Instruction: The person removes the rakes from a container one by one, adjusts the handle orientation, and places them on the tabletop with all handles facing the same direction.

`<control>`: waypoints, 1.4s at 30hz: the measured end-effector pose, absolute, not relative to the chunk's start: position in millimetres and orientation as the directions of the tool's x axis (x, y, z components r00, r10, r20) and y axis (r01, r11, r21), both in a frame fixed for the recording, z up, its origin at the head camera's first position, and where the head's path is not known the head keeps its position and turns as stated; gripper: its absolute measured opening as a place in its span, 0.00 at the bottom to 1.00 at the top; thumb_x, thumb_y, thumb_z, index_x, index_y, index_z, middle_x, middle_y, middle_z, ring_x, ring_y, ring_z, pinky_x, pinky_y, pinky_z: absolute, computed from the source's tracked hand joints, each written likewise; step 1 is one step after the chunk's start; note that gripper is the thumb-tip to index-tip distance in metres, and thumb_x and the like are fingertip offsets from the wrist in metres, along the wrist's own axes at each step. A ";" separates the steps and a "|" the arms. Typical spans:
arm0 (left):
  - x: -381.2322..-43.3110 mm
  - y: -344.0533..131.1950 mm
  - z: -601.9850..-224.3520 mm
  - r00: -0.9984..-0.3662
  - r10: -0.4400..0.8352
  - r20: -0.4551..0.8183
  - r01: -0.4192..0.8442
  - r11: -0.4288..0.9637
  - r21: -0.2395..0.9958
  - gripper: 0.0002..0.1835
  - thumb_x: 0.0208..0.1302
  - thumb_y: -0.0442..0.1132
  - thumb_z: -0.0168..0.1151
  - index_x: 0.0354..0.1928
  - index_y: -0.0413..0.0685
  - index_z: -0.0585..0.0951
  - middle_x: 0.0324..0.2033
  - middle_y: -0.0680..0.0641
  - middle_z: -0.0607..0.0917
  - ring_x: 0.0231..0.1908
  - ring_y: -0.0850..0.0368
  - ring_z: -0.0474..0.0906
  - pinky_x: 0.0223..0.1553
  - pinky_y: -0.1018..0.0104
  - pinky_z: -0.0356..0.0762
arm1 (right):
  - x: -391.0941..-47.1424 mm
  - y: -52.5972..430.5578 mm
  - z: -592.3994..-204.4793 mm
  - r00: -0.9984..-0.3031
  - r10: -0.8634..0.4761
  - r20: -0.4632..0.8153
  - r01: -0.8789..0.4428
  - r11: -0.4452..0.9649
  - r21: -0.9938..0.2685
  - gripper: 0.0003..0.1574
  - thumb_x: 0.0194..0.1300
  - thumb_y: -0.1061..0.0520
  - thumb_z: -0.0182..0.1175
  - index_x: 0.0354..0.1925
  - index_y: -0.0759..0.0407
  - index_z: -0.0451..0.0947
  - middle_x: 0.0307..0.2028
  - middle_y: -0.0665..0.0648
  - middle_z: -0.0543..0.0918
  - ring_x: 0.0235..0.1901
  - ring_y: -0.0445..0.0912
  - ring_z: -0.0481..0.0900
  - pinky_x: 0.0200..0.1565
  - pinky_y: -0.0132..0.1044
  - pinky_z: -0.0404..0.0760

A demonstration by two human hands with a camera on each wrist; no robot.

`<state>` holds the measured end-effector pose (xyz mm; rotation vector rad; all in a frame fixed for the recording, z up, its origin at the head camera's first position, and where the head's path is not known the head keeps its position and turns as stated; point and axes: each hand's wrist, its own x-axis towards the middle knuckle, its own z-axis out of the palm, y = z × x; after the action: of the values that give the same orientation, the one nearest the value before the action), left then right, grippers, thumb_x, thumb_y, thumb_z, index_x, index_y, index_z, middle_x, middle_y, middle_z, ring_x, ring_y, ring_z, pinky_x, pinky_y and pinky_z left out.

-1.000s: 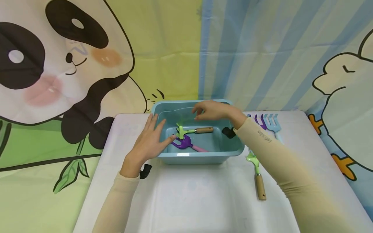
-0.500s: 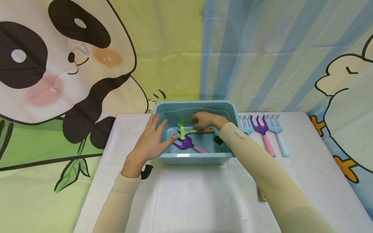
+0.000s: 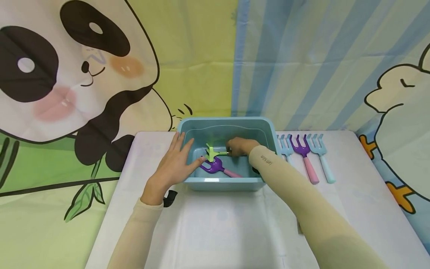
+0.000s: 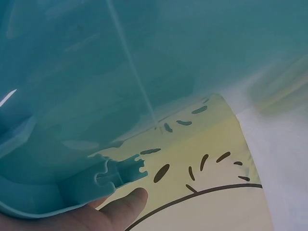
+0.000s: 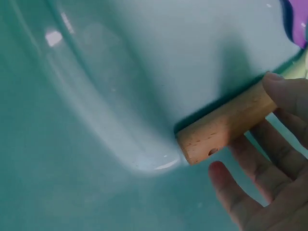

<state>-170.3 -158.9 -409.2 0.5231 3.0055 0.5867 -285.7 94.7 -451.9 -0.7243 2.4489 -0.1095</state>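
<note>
A light blue plastic tub (image 3: pixel 225 185) stands on the white table. Inside it lies a small green garden rake (image 3: pixel 211 153), close beside a purple garden fork (image 3: pixel 214 166) that has a pink handle. My right hand (image 3: pixel 241 146) reaches into the tub and holds the rake by its handle. In the right wrist view the thumb presses one side of the wooden handle (image 5: pixel 226 122), with fingers along the other. At the tub's left rim rests my left hand (image 3: pixel 172 164), its fingers spread. Part of the tub's rim (image 4: pixel 29 209) lies against that hand in the left wrist view.
Right of the tub, a row of garden forks lies on the table: a light blue one (image 3: pixel 285 145), a purple one with pink handle (image 3: pixel 306 160) and another blue one (image 3: pixel 321 157). My right sleeve (image 3: pixel 302 201) covers most of a wooden-handled tool. A cartoon-printed cloth (image 3: pixel 198 67) hangs behind.
My right hand has come down from above the tub's far side onto the rake's wooden handle and now grips it. My left hand has stayed at the rim.
</note>
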 end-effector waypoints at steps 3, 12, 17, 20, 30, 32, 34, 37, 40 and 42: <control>-170.9 -158.9 -409.4 -0.943 0.331 0.036 0.320 0.871 0.373 0.50 0.67 0.74 0.46 0.77 0.45 0.59 0.78 0.36 0.45 0.76 0.48 0.25 0.71 0.41 0.48 | -285.5 93.2 -455.0 -0.676 -0.510 -0.532 -0.485 0.851 -0.198 0.17 0.75 0.55 0.57 0.57 0.58 0.79 0.52 0.57 0.82 0.53 0.51 0.78 0.55 0.46 0.76; -170.3 -158.0 -408.3 -0.944 0.329 0.033 0.317 0.872 0.374 0.49 0.67 0.74 0.46 0.77 0.44 0.59 0.77 0.36 0.46 0.77 0.45 0.28 0.71 0.40 0.48 | -286.1 88.7 -459.3 -0.661 -0.505 -0.555 -0.510 0.845 -0.162 0.08 0.73 0.54 0.59 0.46 0.58 0.79 0.41 0.54 0.82 0.42 0.48 0.79 0.49 0.43 0.78; -169.3 -158.1 -408.3 -0.946 0.322 0.021 0.306 0.873 0.380 0.49 0.68 0.73 0.46 0.77 0.45 0.59 0.78 0.37 0.45 0.77 0.46 0.27 0.71 0.40 0.48 | -286.9 92.2 -458.1 -0.622 -0.477 -0.621 -0.423 0.872 -0.245 0.16 0.73 0.52 0.58 0.54 0.58 0.76 0.46 0.54 0.79 0.41 0.48 0.75 0.40 0.40 0.77; -168.8 -157.9 -408.1 -0.947 0.320 0.015 0.301 0.874 0.382 0.48 0.68 0.73 0.46 0.78 0.45 0.59 0.78 0.38 0.45 0.76 0.47 0.26 0.71 0.40 0.47 | -285.6 95.4 -454.8 -0.573 -0.455 -0.681 -0.280 0.890 -0.359 0.27 0.71 0.56 0.56 0.66 0.58 0.69 0.42 0.56 0.78 0.32 0.48 0.75 0.32 0.39 0.77; -168.8 -158.6 -408.1 -0.946 0.325 0.026 0.309 0.871 0.383 0.49 0.68 0.74 0.45 0.77 0.45 0.59 0.78 0.37 0.45 0.77 0.47 0.27 0.71 0.41 0.48 | -287.8 102.0 -447.4 -0.398 -0.429 -0.811 0.067 0.868 -0.492 0.36 0.67 0.64 0.57 0.72 0.58 0.64 0.24 0.62 0.79 0.28 0.51 0.81 0.39 0.44 0.84; -168.6 -158.8 -408.9 -0.946 0.323 0.027 0.309 0.871 0.382 0.49 0.68 0.73 0.45 0.77 0.45 0.59 0.78 0.37 0.45 0.77 0.47 0.26 0.71 0.41 0.48 | -287.5 102.3 -446.3 -0.397 -0.412 -0.820 0.096 0.870 -0.484 0.36 0.67 0.64 0.59 0.72 0.57 0.65 0.29 0.62 0.80 0.32 0.51 0.82 0.40 0.44 0.84; -168.6 -158.9 -409.6 -0.945 0.324 0.028 0.310 0.870 0.383 0.49 0.68 0.74 0.45 0.77 0.45 0.59 0.78 0.37 0.45 0.76 0.47 0.26 0.71 0.41 0.48 | -287.2 102.6 -445.4 -0.405 -0.396 -0.824 0.118 0.871 -0.476 0.38 0.67 0.64 0.60 0.73 0.54 0.64 0.36 0.62 0.80 0.34 0.52 0.82 0.40 0.45 0.84; -168.9 -158.8 -410.0 -0.945 0.326 0.022 0.309 0.869 0.385 0.50 0.67 0.75 0.43 0.77 0.45 0.59 0.78 0.38 0.44 0.76 0.49 0.25 0.71 0.40 0.48 | -286.9 102.7 -444.3 -0.411 -0.388 -0.825 0.116 0.875 -0.469 0.37 0.67 0.64 0.61 0.71 0.51 0.66 0.44 0.65 0.79 0.32 0.52 0.81 0.39 0.45 0.84; -169.1 -158.6 -409.0 -0.946 0.325 0.019 0.307 0.870 0.385 0.50 0.67 0.76 0.42 0.78 0.46 0.58 0.78 0.38 0.43 0.76 0.50 0.25 0.71 0.40 0.48 | -287.4 102.6 -443.8 -0.421 -0.389 -0.819 0.129 0.869 -0.478 0.36 0.66 0.65 0.61 0.70 0.50 0.68 0.55 0.66 0.73 0.35 0.54 0.82 0.39 0.46 0.84; -169.2 -158.2 -408.4 -0.946 0.324 0.019 0.305 0.869 0.389 0.50 0.67 0.76 0.42 0.78 0.46 0.58 0.78 0.39 0.42 0.76 0.50 0.25 0.70 0.41 0.49 | -288.4 102.6 -444.0 -0.421 -0.393 -0.818 0.147 0.860 -0.489 0.36 0.67 0.66 0.60 0.70 0.50 0.67 0.62 0.65 0.67 0.41 0.55 0.82 0.40 0.46 0.84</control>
<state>-169.2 -158.2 -408.4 0.5040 2.9916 0.6101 -288.4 102.6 -444.0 -0.1827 1.9170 -0.6041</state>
